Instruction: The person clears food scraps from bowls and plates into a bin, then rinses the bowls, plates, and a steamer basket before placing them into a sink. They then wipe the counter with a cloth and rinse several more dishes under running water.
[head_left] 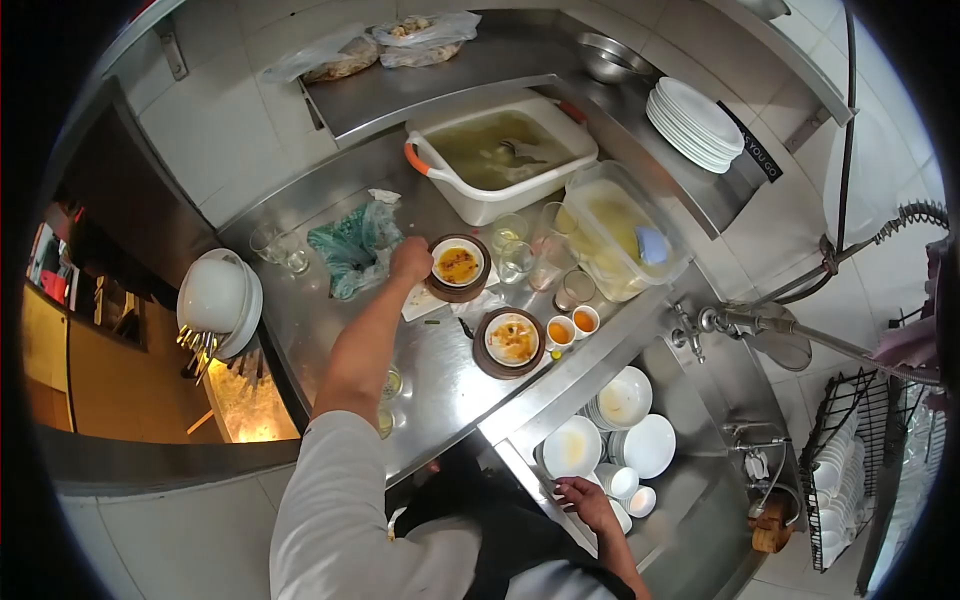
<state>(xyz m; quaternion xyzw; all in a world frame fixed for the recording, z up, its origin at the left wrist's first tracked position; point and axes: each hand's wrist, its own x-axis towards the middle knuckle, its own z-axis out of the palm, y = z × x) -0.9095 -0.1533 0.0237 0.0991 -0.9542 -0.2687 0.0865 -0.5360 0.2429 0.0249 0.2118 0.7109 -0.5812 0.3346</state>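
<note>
My left hand (410, 262) reaches across the steel counter, its fingers curled between a green-tinted plastic bag (352, 250) and a soiled white dish (458, 261) on a round brown base. What is in those fingers, if anything, is hidden. A second soiled dish (512, 340) sits on a similar base nearer the sink. Beside it stand two small white cups (561, 331) with orange contents. Low over the sink's near edge, my right hand (590, 502) has its fingers loosely bent and apart, close to a stack of white bowls (572, 446); I see nothing held in it.
Several glasses (515, 262) stand near a white tub (470, 200) of cloudy water and a clear plastic container (620, 280). Stacked bowls (230, 300) and cutlery occupy the left ledge. A tap (690, 335) and spray hose rise by the sink; plates (690, 125) sit on the shelf.
</note>
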